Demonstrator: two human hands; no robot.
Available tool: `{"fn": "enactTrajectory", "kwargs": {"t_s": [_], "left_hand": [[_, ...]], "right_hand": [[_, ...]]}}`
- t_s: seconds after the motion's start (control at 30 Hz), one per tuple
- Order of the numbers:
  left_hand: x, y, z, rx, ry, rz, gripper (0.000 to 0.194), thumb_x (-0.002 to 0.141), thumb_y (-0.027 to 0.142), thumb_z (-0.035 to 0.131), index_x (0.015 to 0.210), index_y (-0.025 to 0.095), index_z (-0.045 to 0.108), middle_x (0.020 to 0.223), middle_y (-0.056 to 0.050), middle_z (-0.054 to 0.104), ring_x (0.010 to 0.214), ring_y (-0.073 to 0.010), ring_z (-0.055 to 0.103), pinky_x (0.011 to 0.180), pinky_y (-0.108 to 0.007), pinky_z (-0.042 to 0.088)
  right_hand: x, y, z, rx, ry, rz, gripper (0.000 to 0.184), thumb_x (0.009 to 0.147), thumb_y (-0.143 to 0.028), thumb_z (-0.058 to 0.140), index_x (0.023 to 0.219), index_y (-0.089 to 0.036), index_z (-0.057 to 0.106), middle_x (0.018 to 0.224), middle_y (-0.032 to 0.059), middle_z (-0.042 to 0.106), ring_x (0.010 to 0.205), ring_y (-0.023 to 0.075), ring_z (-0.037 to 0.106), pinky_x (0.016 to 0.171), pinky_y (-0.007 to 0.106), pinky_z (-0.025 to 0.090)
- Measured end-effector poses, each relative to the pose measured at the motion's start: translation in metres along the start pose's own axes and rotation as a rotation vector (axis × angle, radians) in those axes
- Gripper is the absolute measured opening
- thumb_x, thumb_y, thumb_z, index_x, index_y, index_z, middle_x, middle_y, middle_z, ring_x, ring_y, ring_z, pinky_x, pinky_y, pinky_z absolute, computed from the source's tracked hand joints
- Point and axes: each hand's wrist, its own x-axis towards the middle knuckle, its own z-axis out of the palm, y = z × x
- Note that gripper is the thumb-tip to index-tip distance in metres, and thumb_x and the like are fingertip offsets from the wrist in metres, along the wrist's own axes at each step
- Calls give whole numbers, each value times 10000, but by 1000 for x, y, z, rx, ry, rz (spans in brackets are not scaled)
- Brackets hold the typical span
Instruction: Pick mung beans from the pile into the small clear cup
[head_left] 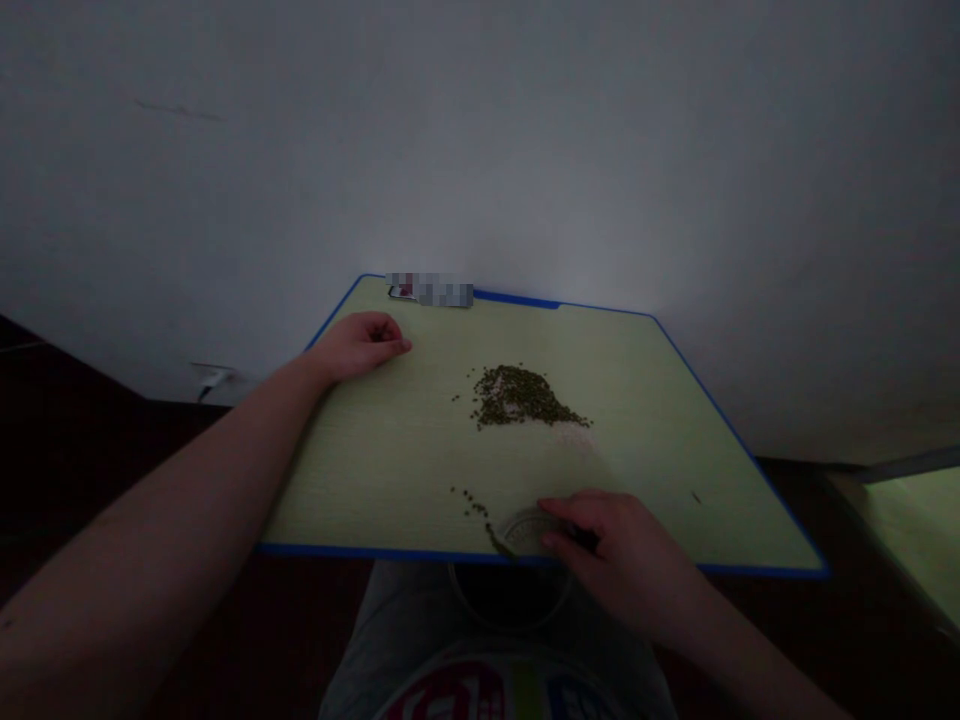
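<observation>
Hands: well apart, neither touching the other.
Left hand [361, 345]: resting at the left side of the tabletop [375, 480], near the far corner, fingers loosely curled, with nothing visible in them.
Right hand [611, 550]: at the near edge of the tabletop, fingers curved over the rim of a clear bowl [529, 530]. Whether they grip it, I cannot tell.
Bowl: round, clear plastic by the look of it, sitting at the near edge, with part of its rim showing above the edge and the rest below it, in front of the person's lap.
Mung beans: most lie in a rough heap [517, 397] near the middle of the tabletop. A thin trail [480, 512] runs toward the bowl and reaches the near edge just beside its rim.
Tabletop: pale green with a blue edge band.
Far edge: a blurred object [431, 290] sits there, too obscured to name.
Around: a white wall [480, 130] rises behind, with a cable [211, 380] low on it.
Person: a printed shirt [502, 690] shows below the tabletop.
</observation>
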Motion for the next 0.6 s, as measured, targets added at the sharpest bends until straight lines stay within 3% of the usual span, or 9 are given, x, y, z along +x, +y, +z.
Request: {"fn": "enactTrajectory", "kwargs": {"t_s": [0.17,0.3,0.4,0.6], "left_hand": [[-1,2,0,-16,0,-5,271,653,425,664,679,178,554,578,27,493,524,-101,421,519,-258,324],[1,0,0,-23,2,5,263,646,417,670,670,179,560,577,22,503,533,-105,430,524,-256,333],[1,-2,0,-13,-3,15,262,652,415,672,687,176,572,577,20,509,536,-107,436,525,-256,335],[1,-3,-1,2,-6,20,262,669,423,667,691,179,573,574,25,500,526,-106,434,512,-255,325]], "right_hand": [[-3,3,-3,5,-17,-8,254,880,-211,549,1051,-231,736,902,47,742,819,207,673,722,311,490],[5,10,-10,-64,32,19,300,887,-228,542,1133,-191,709,1018,84,739,907,232,676,813,346,500],[24,7,-15,-183,43,-15,321,898,-223,515,1158,-165,695,1019,107,730,911,244,670,816,366,498],[84,-24,-11,-388,35,-234,268,909,-217,516,1107,-175,693,966,102,692,892,234,641,773,338,469]]}}
